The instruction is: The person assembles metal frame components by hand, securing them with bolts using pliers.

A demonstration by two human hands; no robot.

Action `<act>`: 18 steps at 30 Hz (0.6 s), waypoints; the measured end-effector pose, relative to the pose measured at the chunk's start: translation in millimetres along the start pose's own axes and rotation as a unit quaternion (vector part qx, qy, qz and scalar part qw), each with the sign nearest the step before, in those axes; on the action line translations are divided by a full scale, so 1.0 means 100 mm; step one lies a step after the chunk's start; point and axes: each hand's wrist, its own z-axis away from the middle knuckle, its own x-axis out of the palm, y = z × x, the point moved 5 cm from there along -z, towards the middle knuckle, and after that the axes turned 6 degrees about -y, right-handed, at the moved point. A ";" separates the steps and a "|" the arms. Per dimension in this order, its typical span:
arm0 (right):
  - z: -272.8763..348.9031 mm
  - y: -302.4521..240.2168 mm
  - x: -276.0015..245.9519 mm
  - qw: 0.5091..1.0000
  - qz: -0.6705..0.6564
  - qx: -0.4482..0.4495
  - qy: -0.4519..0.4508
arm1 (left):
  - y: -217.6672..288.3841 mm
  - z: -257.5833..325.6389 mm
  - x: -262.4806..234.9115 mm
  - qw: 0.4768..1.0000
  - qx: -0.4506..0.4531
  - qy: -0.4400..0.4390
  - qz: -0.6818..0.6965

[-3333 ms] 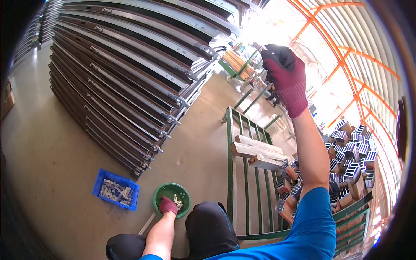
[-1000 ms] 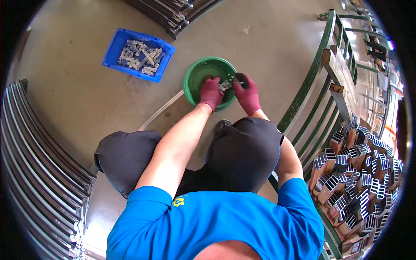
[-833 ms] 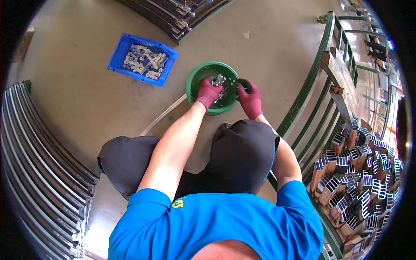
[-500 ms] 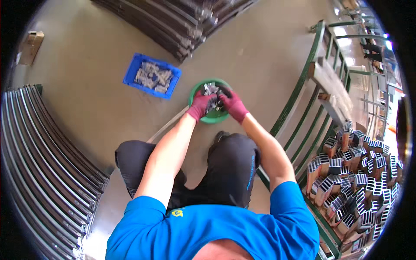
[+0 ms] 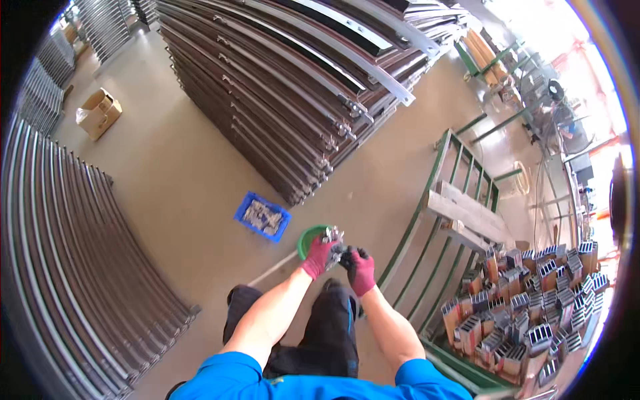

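Both of my hands wear maroon gloves with dark fingers and palms. My left hand (image 5: 321, 257) is closed around a bunch of small silvery metal fittings (image 5: 334, 236), over the right side of a green basin (image 5: 304, 243). Close beside it, my right hand (image 5: 361, 272) has its fingers curled at the near edge of the bunch. What those fingers hold is too small to make out. Left of the basin, a blue crate (image 5: 244, 228) on the floor contains several similar metal pieces (image 5: 262, 217).
Stacked long metal profiles (image 5: 267, 127) rise ahead, ends jutting toward me. More long profiles (image 5: 87, 260) line the left. On the right stands a green metal frame (image 5: 407, 237) with boards (image 5: 463, 212), beside many bundled cut profiles (image 5: 520, 320). A cardboard box (image 5: 100, 115) lies far left.
My hands have come up out of the green basin, the left one with a bunch of metal fittings. The view has tilted up, showing more of the profile stack ahead.
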 end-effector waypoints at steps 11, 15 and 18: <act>1.41 -1.89 1.56 0.971 0.194 -0.138 -0.020 | 1.93 1.48 0.66 0.995 0.085 0.053 -0.005; 1.59 -2.62 1.96 0.976 0.111 -0.176 -0.061 | 2.46 1.79 0.81 0.995 0.073 -0.037 0.055; 1.84 -3.34 2.48 0.968 0.088 -0.223 -0.078 | 3.00 2.22 1.10 0.993 0.016 0.041 0.111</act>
